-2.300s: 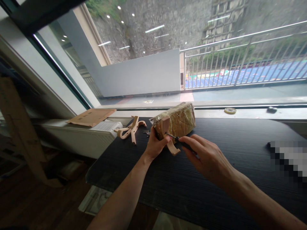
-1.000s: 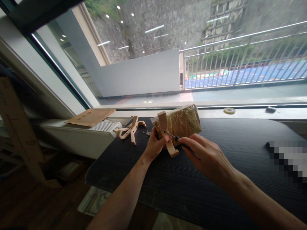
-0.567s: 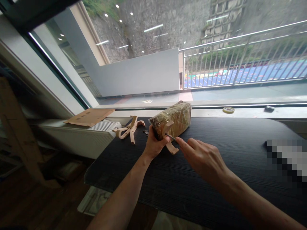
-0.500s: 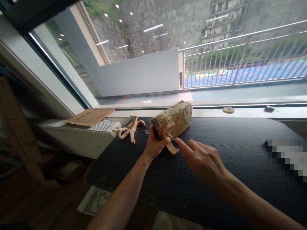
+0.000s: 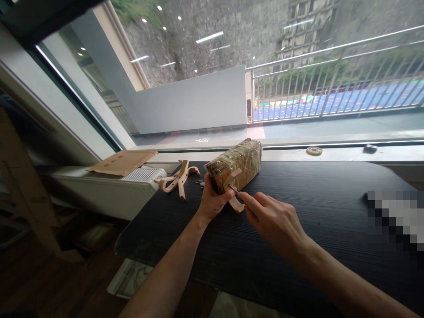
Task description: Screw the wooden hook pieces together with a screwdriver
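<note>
My left hand (image 5: 212, 201) grips the near end of a plastic-wrapped brown block (image 5: 239, 164) lying on the black table (image 5: 298, 247), and pins a curved wooden hook (image 5: 233, 190) against that end. My right hand (image 5: 273, 221) is closed on a thin dark screwdriver (image 5: 233, 190), whose tip touches the middle of the hook. Most of the tool's handle is hidden inside my fingers.
Two more wooden hooks (image 5: 177, 179) and a few small dark screws (image 5: 199, 182) lie left of the block. A cardboard sheet (image 5: 121, 161) rests on a white radiator (image 5: 109, 190). A tape roll (image 5: 314, 151) and a small dark object (image 5: 370, 148) sit on the window sill.
The block and hook have tilted from upright to lower and flatter. My right hand slid forward along the screwdriver, closer to the hook. The view shifted slightly.
</note>
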A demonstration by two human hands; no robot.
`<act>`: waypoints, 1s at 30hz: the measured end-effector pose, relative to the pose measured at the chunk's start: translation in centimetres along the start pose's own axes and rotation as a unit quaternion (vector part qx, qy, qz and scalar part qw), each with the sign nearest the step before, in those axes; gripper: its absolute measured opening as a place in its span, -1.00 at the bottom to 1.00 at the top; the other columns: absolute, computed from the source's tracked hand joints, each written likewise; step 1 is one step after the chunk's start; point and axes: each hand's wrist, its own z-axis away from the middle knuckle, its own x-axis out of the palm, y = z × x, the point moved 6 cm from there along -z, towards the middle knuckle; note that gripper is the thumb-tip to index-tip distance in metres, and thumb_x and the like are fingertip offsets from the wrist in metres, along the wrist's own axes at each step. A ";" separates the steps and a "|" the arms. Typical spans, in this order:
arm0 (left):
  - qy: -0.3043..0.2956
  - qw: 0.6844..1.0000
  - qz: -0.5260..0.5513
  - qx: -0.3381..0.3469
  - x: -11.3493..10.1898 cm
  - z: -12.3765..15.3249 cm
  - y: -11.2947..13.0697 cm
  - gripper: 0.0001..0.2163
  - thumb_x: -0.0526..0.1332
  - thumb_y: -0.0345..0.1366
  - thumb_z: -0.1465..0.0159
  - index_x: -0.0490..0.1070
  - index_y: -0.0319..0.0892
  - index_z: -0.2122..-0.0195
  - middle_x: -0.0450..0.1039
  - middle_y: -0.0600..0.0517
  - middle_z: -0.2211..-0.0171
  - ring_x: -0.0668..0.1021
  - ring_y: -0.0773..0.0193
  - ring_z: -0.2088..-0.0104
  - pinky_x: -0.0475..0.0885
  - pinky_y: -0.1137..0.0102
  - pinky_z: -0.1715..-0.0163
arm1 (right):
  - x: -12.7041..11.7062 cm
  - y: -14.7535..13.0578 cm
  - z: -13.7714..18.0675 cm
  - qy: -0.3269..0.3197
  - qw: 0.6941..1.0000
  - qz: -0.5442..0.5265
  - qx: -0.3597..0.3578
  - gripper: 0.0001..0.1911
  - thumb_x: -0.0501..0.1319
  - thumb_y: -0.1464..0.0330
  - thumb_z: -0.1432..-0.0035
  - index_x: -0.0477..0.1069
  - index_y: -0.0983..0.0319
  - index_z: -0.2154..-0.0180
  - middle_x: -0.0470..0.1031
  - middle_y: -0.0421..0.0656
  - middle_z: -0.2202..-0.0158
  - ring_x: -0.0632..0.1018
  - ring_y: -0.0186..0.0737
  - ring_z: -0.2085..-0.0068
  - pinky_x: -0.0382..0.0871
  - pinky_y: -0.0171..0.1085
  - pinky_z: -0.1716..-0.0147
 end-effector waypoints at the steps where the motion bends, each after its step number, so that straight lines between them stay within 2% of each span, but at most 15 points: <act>1: 0.001 1.000 -0.003 0.003 0.1 0.0 0.0 -0.51 0.36 -0.40 0.06 0.16 -0.12 0.14 0.36 0.12 0.32 0.49 0.37 0.40 0.45 0.41 0.35 | -0.1 -0.3 0.0 0.010 0.999 0.033 -0.031 -0.65 0.07 0.44 -0.21 0.36 0.15 -0.03 0.45 -0.22 0.46 0.46 -0.26 0.47 0.11 -0.29 0.54; 3: -0.004 1.000 -0.003 0.002 0.2 0.1 0.1 -0.51 0.35 -0.40 0.05 0.15 -0.11 0.14 0.37 0.13 0.34 0.49 0.38 0.40 0.45 0.42 0.35 | -0.1 -0.6 0.1 0.026 0.996 0.060 -0.061 -0.67 0.05 0.46 -0.22 0.38 0.19 -0.01 0.41 -0.22 0.51 0.43 -0.27 0.48 0.09 -0.28 0.54; 5: -0.012 1.000 0.003 -0.006 0.4 0.1 0.1 -0.52 0.35 -0.39 0.05 0.14 -0.11 0.16 0.37 0.14 0.36 0.49 0.37 0.42 0.45 0.42 0.37 | 0.0 -0.6 0.1 0.035 0.997 0.048 -0.057 -0.69 0.03 0.44 -0.24 0.41 0.22 0.03 0.41 -0.21 0.53 0.43 -0.27 0.48 0.10 -0.28 0.52; 7: -0.020 1.000 0.006 -0.010 0.4 0.1 0.3 -0.53 0.36 -0.38 0.05 0.14 -0.12 0.18 0.37 0.15 0.37 0.49 0.37 0.43 0.44 0.42 0.39 | 0.3 -0.3 0.0 0.036 0.999 -0.002 -0.025 -0.69 0.01 0.41 -0.25 0.45 0.23 0.07 0.44 -0.19 0.52 0.45 -0.27 0.47 0.15 -0.29 0.49; 9: -0.023 1.000 0.007 -0.004 0.4 0.1 0.4 -0.53 0.37 -0.37 0.05 0.15 -0.11 0.17 0.36 0.14 0.36 0.49 0.37 0.41 0.44 0.42 0.38 | 0.9 0.7 -0.2 0.030 0.992 -0.108 0.058 -0.70 0.03 0.37 -0.23 0.48 0.26 0.11 0.50 -0.15 0.46 0.48 -0.27 0.44 0.21 -0.30 0.45; 10: -0.024 1.000 0.008 0.000 0.4 0.1 0.4 -0.52 0.37 -0.37 0.06 0.16 -0.11 0.15 0.36 0.14 0.34 0.49 0.37 0.40 0.44 0.42 0.36 | 1.3 1.3 -0.2 0.021 0.977 -0.181 0.113 -0.70 0.05 0.33 -0.21 0.49 0.27 0.13 0.52 -0.14 0.44 0.49 -0.27 0.43 0.24 -0.31 0.43; 12: -0.026 1.000 0.011 0.002 0.3 0.1 0.3 -0.49 0.37 -0.36 0.06 0.16 -0.11 0.12 0.36 0.12 0.31 0.49 0.36 0.38 0.45 0.40 0.34 | 2.4 2.4 -0.1 -0.004 0.919 -0.328 0.217 -0.67 0.08 0.25 -0.18 0.50 0.29 0.18 0.54 -0.13 0.43 0.50 -0.27 0.42 0.27 -0.33 0.45; 14: -0.022 1.000 0.007 -0.003 0.3 0.1 0.0 -0.47 0.38 -0.35 0.07 0.16 -0.11 0.11 0.36 0.11 0.29 0.49 0.35 0.38 0.45 0.38 0.33 | 3.1 2.8 0.0 -0.030 0.867 -0.416 0.272 -0.64 0.08 0.19 -0.16 0.51 0.29 0.23 0.52 -0.15 0.47 0.48 -0.28 0.46 0.25 -0.34 0.52; 15: -0.018 1.000 0.003 -0.007 0.2 0.2 -0.1 -0.47 0.38 -0.35 0.07 0.15 -0.11 0.11 0.36 0.10 0.29 0.50 0.35 0.38 0.46 0.37 0.33 | 3.2 2.8 -0.1 -0.039 0.859 -0.427 0.280 -0.64 0.08 0.18 -0.15 0.51 0.28 0.24 0.50 -0.17 0.49 0.46 -0.30 0.49 0.23 -0.35 0.55; 17: -0.013 1.000 0.000 -0.014 0.2 0.2 -0.4 -0.46 0.38 -0.34 0.07 0.14 -0.11 0.10 0.37 0.10 0.30 0.50 0.34 0.38 0.46 0.35 0.33 | 2.8 2.9 -0.2 -0.052 0.873 -0.395 0.281 -0.66 0.09 0.18 -0.14 0.48 0.24 0.18 0.47 -0.21 0.51 0.42 -0.32 0.53 0.20 -0.35 0.57; 20: -0.012 1.000 0.004 -0.018 0.2 0.1 -0.5 -0.45 0.37 -0.34 0.06 0.12 -0.11 0.08 0.37 0.09 0.28 0.51 0.32 0.35 0.47 0.32 0.30 | 1.7 2.9 -0.2 -0.057 0.919 -0.303 0.245 -0.60 0.16 0.23 -0.07 0.35 0.19 0.03 0.45 -0.27 0.51 0.39 -0.34 0.57 0.21 -0.35 0.56; 22: -0.006 1.000 -0.009 -0.015 0.1 0.0 -0.6 -0.45 0.37 -0.33 0.06 0.13 -0.11 0.08 0.36 0.08 0.27 0.50 0.31 0.33 0.47 0.31 0.28 | 0.8 2.7 -0.4 -0.035 0.952 -0.253 0.171 -0.60 0.17 0.31 -0.08 0.30 0.22 0.01 0.49 -0.23 0.43 0.45 -0.33 0.50 0.26 -0.35 0.50; 25: 0.006 0.999 -0.034 -0.014 -0.1 -0.1 -0.6 -0.49 0.37 -0.32 0.05 0.15 -0.12 0.12 0.35 0.08 0.26 0.49 0.30 0.30 0.45 0.32 0.25 | -0.1 1.7 -0.5 0.004 0.990 -0.140 0.025 -0.73 0.07 0.40 -0.19 0.36 0.25 0.07 0.52 -0.12 0.30 0.51 -0.29 0.34 0.29 -0.34 0.37; 27: 0.010 0.999 -0.039 -0.014 -0.2 -0.1 -0.4 -0.51 0.37 -0.32 0.06 0.16 -0.12 0.14 0.34 0.09 0.26 0.48 0.30 0.29 0.44 0.33 0.25 | -0.2 1.1 -0.3 0.017 0.998 -0.053 -0.033 -0.74 0.04 0.40 -0.24 0.39 0.24 0.07 0.52 -0.12 0.35 0.51 -0.28 0.36 0.26 -0.34 0.39; 30: 0.012 0.999 -0.051 -0.008 -0.3 -0.1 0.0 -0.50 0.37 -0.33 0.07 0.18 -0.12 0.14 0.34 0.10 0.26 0.47 0.30 0.28 0.43 0.35 0.23 | 0.0 0.8 -0.3 0.033 0.998 -0.039 -0.027 -0.75 0.05 0.38 -0.24 0.44 0.24 0.12 0.51 -0.13 0.44 0.50 -0.29 0.41 0.24 -0.33 0.43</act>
